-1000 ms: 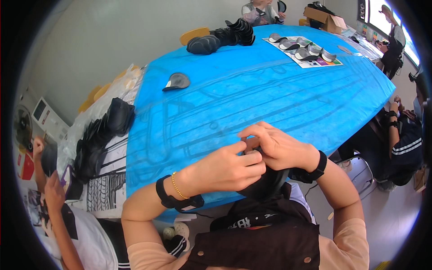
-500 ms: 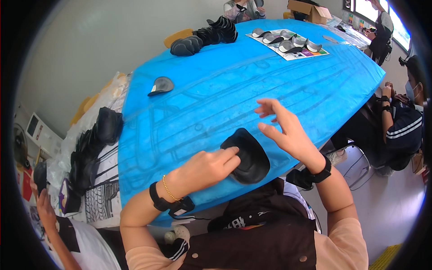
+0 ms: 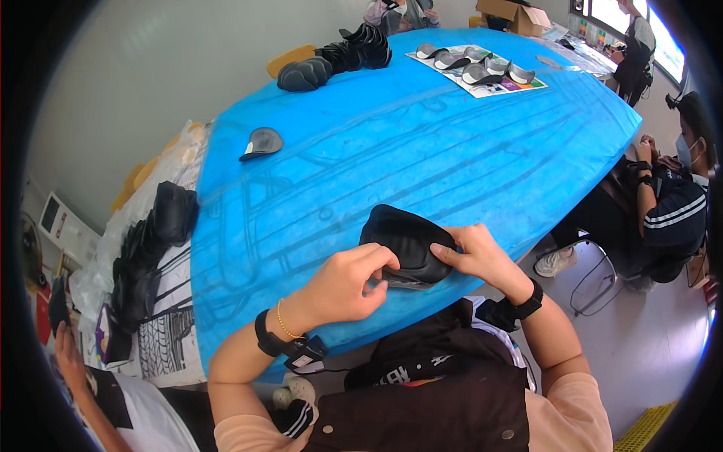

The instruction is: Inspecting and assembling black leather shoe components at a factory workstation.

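A black moulded cup-shaped piece (image 3: 410, 241) with a curved rim is held tilted up above the near edge of the blue-covered table. My right hand (image 3: 478, 260) grips its right side, thumb pressed on the inner face and the other fingers behind it. At its lower left rim is my left hand (image 3: 350, 282), fingers curled and pinched at the edge; the fingertips are partly hidden. Farther off to the left, a similar grey-black piece (image 3: 262, 142) with a small pale patch lies alone on the table.
Stacked black pieces (image 3: 305, 73) stand at the table's far edge, and more (image 3: 154, 241) along the left. Several grey ones lie on a printed sheet (image 3: 497, 87). A person (image 3: 670, 188) sits at the right; another person's hand (image 3: 69, 354) holds a dark piece at left.
My right hand has come down from open in the air and taken hold of the black piece's right side. The piece is tipped up, and my left hand has shifted to its lower left rim.
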